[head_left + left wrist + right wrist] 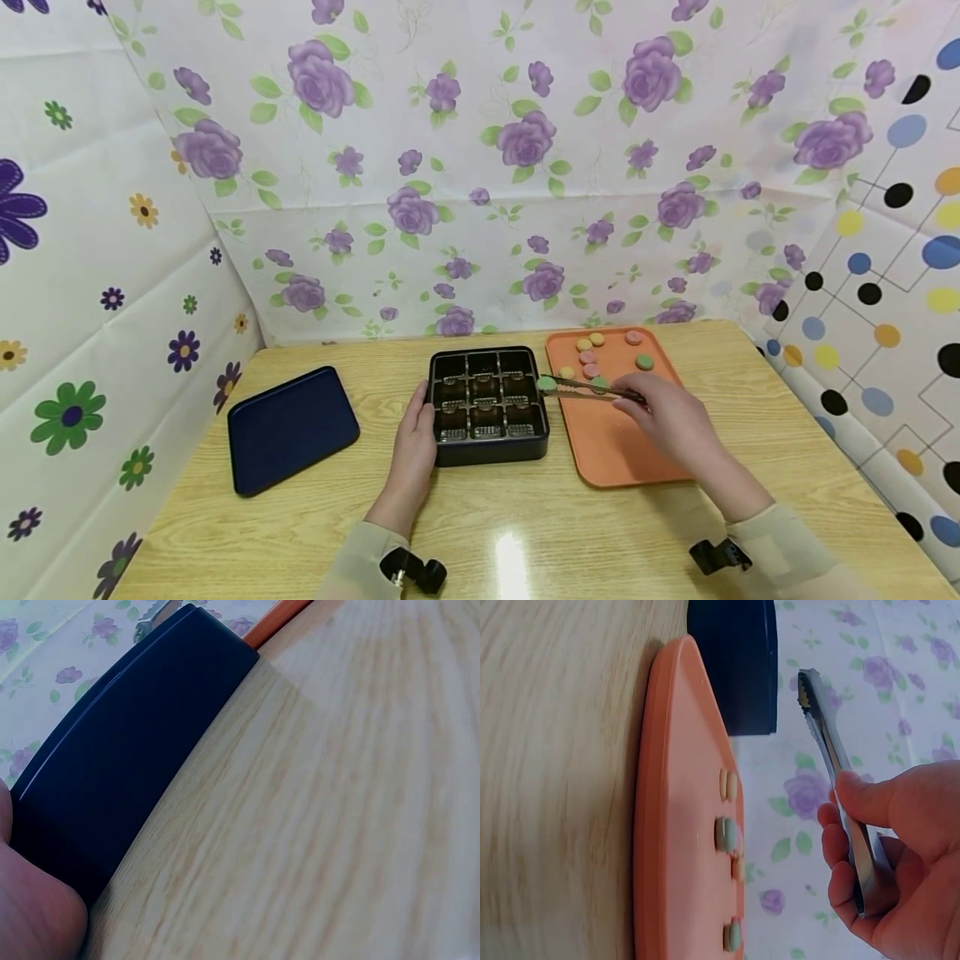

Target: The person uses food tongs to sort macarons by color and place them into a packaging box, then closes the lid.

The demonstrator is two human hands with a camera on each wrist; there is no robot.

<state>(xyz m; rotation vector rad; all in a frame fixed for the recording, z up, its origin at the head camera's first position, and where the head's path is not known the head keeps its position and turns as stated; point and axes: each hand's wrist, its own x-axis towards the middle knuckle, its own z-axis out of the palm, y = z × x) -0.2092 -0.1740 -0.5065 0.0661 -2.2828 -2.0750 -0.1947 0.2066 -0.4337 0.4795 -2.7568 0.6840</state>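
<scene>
A dark blue box (pixel 491 454) with a clear divided insert stands mid-table. My left hand (pixel 415 429) rests along its left wall, fingers fairly straight; the left wrist view shows part of that hand (pixel 37 907) against the box side (pixel 142 742). My right hand (pixel 671 421) grips metal tongs (pixel 592 389), thumb on one side and fingers curled round the other in the right wrist view. At the tongs' tips, by the box's right rim, is a green macaron (pixel 547 383). Under the tongs lies the orange tray (pixel 622 450) with several pink, yellow and green macarons.
A dark blue lid or shallow tray (pixel 292 429) lies at the left of the wooden table (pixel 465 525). Patterned cloth walls (pixel 480 167) close in the back and both sides. The orange tray's left edge is close beside the box.
</scene>
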